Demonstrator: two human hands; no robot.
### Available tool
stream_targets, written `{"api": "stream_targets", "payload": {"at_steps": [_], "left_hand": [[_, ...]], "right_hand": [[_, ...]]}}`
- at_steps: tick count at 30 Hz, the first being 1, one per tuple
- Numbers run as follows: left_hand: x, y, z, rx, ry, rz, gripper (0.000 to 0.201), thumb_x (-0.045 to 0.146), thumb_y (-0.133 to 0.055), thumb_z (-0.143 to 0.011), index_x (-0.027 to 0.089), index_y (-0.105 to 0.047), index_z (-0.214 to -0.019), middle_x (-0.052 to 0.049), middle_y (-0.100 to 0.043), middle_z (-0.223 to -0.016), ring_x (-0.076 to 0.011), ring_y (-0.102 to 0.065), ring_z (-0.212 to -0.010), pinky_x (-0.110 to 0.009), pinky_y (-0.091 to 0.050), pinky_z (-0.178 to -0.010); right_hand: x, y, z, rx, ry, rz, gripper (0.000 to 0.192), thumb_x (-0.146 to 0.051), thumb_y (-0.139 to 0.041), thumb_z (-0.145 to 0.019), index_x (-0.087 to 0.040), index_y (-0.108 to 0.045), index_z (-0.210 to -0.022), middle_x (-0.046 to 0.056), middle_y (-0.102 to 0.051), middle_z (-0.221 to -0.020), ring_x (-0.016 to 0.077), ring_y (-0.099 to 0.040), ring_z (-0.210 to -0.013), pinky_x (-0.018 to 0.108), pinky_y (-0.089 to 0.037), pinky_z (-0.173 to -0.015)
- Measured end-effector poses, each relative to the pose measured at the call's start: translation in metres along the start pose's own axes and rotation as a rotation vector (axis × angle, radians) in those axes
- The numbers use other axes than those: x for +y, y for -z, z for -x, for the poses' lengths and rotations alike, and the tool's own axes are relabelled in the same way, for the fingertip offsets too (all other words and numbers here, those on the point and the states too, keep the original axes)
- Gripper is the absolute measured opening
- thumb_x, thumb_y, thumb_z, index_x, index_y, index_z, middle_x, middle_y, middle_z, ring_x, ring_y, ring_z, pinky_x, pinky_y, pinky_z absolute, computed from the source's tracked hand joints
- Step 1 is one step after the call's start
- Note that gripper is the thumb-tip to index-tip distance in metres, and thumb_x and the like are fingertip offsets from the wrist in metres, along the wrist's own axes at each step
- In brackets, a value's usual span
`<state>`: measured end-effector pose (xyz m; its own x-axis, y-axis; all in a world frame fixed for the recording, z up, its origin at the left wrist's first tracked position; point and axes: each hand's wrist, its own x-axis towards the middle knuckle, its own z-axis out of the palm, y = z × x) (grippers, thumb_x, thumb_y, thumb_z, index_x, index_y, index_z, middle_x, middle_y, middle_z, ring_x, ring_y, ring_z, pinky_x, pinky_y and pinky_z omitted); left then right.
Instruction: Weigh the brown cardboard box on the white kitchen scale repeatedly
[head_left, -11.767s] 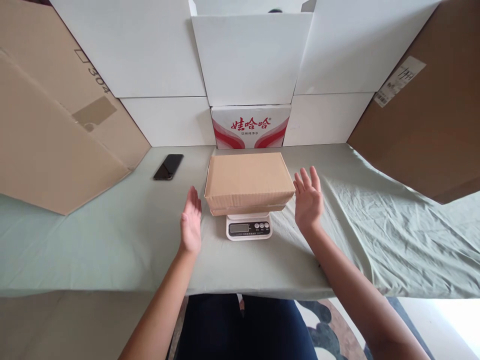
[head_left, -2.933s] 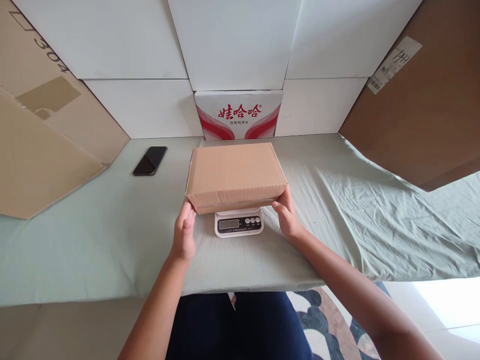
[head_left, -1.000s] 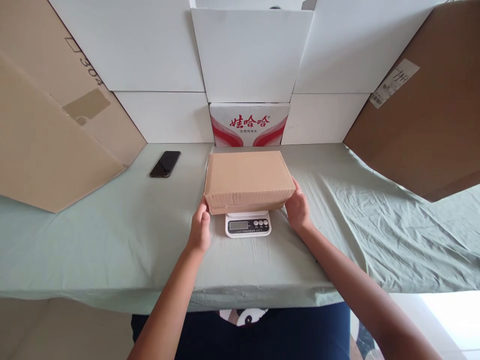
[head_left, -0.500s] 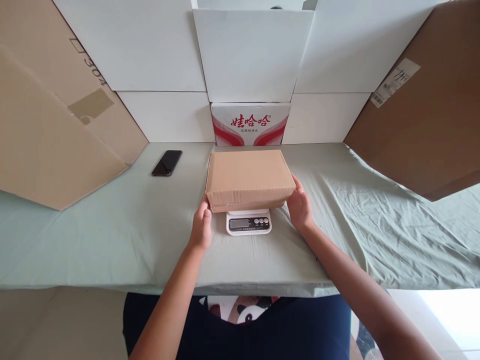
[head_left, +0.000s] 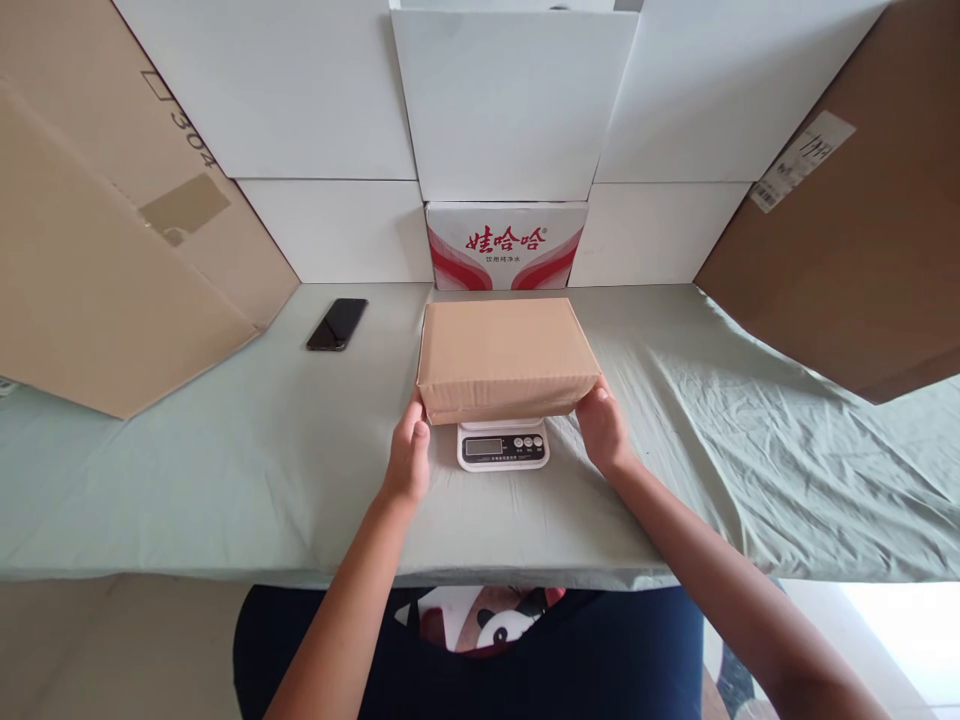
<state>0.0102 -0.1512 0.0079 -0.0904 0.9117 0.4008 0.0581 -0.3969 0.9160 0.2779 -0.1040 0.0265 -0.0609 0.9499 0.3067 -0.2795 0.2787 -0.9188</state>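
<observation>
A closed brown cardboard box (head_left: 504,352) rests on a small white digital scale (head_left: 502,446) in the middle of the table. My left hand (head_left: 409,455) grips the box's near left corner from the side. My right hand (head_left: 602,430) grips its near right corner. Only the scale's front panel with display and buttons shows; the rest is hidden under the box.
A black phone (head_left: 337,323) lies at the back left on the pale green cloth (head_left: 225,470). Large brown cardboard sheets lean at left (head_left: 97,260) and right (head_left: 855,250). White boxes and a red-and-white carton (head_left: 506,245) stand along the back.
Both hands, apart and off the box 11.8 s ago, now hold its near corners. Over the last second the hands and box barely shifted.
</observation>
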Motion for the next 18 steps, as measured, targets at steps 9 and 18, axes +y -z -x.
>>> {"api": "stream_targets", "payload": {"at_steps": [9, 18], "left_hand": [[0.009, -0.003, -0.084, -0.005, 0.004, 0.093, 0.083, 0.083, -0.026, -0.092, 0.027, -0.053, -0.148, -0.009, -0.055, -0.157, -0.0312, -0.04, -0.155, -0.045, -0.036, -0.126], [-0.074, -0.015, -0.154, 0.099, 0.18, 0.172, 0.094, 0.092, -0.035, -0.082, 0.024, -0.058, -0.142, -0.014, -0.051, -0.161, -0.031, -0.039, -0.156, -0.049, -0.032, -0.127]], "right_hand": [[0.011, -0.018, -0.076, 0.065, 0.177, 0.092, 0.063, -0.059, -0.058, -0.087, -0.037, -0.049, -0.145, 0.0, -0.058, -0.152, 0.0331, -0.043, -0.152, 0.052, -0.034, -0.13], [0.049, -0.013, -0.138, 0.063, 0.163, 0.192, 0.07, -0.051, -0.062, -0.084, -0.036, -0.044, -0.15, -0.002, -0.055, -0.157, 0.026, -0.035, -0.157, 0.049, -0.021, -0.135]]}}
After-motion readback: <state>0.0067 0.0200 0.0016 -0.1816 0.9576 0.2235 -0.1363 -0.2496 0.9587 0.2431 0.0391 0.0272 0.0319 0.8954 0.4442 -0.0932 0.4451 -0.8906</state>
